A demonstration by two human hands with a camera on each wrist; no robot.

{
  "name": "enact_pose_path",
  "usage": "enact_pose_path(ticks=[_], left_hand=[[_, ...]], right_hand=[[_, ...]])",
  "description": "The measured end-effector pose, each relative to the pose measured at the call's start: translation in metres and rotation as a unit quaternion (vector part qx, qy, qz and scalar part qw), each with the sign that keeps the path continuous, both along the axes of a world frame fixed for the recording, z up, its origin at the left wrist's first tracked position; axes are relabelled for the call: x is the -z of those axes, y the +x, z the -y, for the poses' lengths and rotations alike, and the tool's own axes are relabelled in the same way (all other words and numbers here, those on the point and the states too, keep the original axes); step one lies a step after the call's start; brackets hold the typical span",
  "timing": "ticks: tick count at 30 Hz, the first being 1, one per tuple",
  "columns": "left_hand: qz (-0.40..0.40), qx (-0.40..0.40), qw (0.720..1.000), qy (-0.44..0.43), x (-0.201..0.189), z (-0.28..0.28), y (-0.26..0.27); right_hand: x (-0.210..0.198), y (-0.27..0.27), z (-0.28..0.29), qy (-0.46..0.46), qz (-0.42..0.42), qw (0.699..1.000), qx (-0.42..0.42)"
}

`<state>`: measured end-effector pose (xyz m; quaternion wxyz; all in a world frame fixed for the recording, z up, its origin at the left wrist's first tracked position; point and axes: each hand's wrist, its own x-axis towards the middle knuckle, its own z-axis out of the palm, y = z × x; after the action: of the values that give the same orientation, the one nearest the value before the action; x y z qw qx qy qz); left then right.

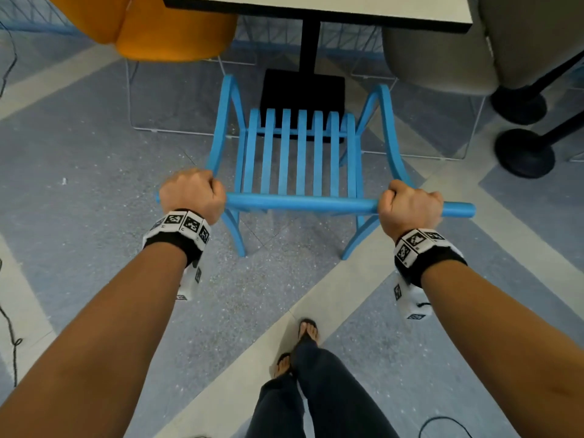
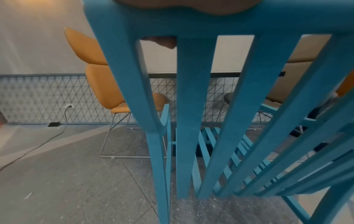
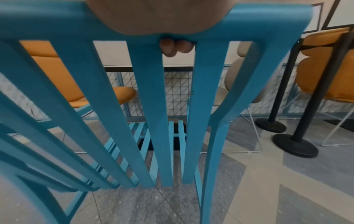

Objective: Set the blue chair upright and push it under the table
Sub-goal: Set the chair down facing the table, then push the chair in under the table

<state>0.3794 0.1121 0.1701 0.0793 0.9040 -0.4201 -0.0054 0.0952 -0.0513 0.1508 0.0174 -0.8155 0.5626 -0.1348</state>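
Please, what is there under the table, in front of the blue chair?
Under the table stands its black post on a black square base, just beyond the blue chair seat. The tabletop hides the post's upper end. The left hand and right hand grip the chair's top rail.

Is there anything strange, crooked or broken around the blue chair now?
Nothing stands out. The blue chair stands upright, unbroken, facing the table, not yet under it. Left hand and right hand grip its top rail.
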Motion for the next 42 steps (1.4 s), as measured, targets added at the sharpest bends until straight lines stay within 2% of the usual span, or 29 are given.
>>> enact_pose_path(ticks=[6,8,10,12,17,26,31,34,38,40,42], left_hand=[[0.036,0.002,0.999,0.012,0.002,0.048,0.020],[0.047,0.056,0.997,0.001,0.001,0.063,0.008],[0.028,0.137,0.990,-0.019,-0.001,0.079,-0.016],[-0.004,0.172,0.985,-0.016,-0.001,0.093,-0.033],[0.003,0.141,0.990,-0.001,-0.005,0.106,-0.031],[-0.004,0.141,0.989,0.036,-0.007,0.148,0.004],[-0.009,0.152,0.988,0.038,-0.010,0.149,0.025],[-0.022,0.156,0.987,0.029,-0.011,0.150,0.028],[-0.015,0.075,0.997,0.016,-0.007,0.134,0.060],[-0.009,0.017,0.999,0.049,-0.007,0.123,0.075],[-0.010,0.000,0.996,0.091,-0.005,0.123,0.076]], right_hand=[[-0.006,0.032,0.044,0.015,0.009,1.000,-0.023],[-0.007,0.040,0.050,0.001,0.020,0.997,-0.071],[-0.007,0.047,0.050,-0.023,0.004,0.989,-0.146],[-0.003,0.051,0.049,-0.032,-0.002,0.982,-0.184],[0.002,0.058,0.055,-0.039,-0.015,0.987,-0.153],[-0.005,0.095,0.086,-0.003,-0.021,0.990,-0.139],[-0.005,0.114,0.082,-0.002,-0.030,0.992,-0.126],[-0.008,0.107,0.084,-0.010,-0.015,0.992,-0.127],[-0.011,0.077,0.095,0.012,0.006,0.999,-0.053],[-0.012,0.071,0.098,0.030,0.004,0.999,-0.043],[-0.016,0.074,0.099,0.061,0.011,0.998,-0.020]])
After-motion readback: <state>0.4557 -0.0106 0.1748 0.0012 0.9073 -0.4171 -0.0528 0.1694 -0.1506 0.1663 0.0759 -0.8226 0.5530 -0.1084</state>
